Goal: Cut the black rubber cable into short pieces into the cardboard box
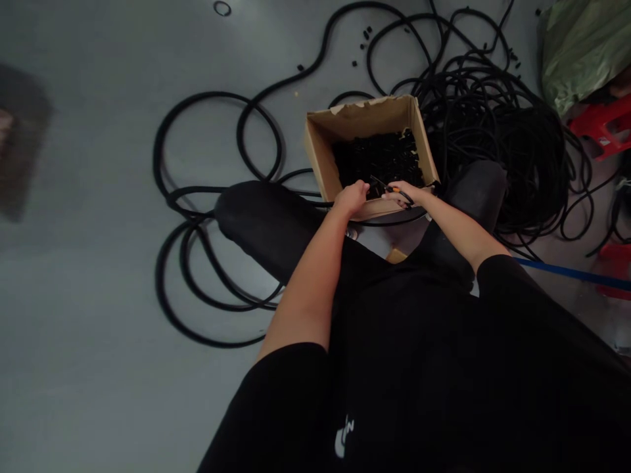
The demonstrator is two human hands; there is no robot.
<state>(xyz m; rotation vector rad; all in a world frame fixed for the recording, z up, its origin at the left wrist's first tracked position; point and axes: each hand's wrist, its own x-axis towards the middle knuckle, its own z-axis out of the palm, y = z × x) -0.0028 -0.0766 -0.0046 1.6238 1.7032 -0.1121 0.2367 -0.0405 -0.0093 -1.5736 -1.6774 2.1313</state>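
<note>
My left hand [353,198] is closed over the near edge of an open cardboard box [319,157]. A black tube [300,190] runs up to it from the left and seems gripped in its fingers, though its end is hidden. Close beside it, my right hand [408,193] is wrapped around a pair of scissors [392,189] with black and orange handles. Their blades point left toward the left hand, over the box. Inside the box lies a heap of short black pieces [379,156].
Loops of black tube [160,151] spread over the grey floor at left. A large tangled coil [522,151] lies right of the box. Small black bits [367,33] are scattered beyond it. Red stools [604,128] and a green sheet [582,52] stand at far right.
</note>
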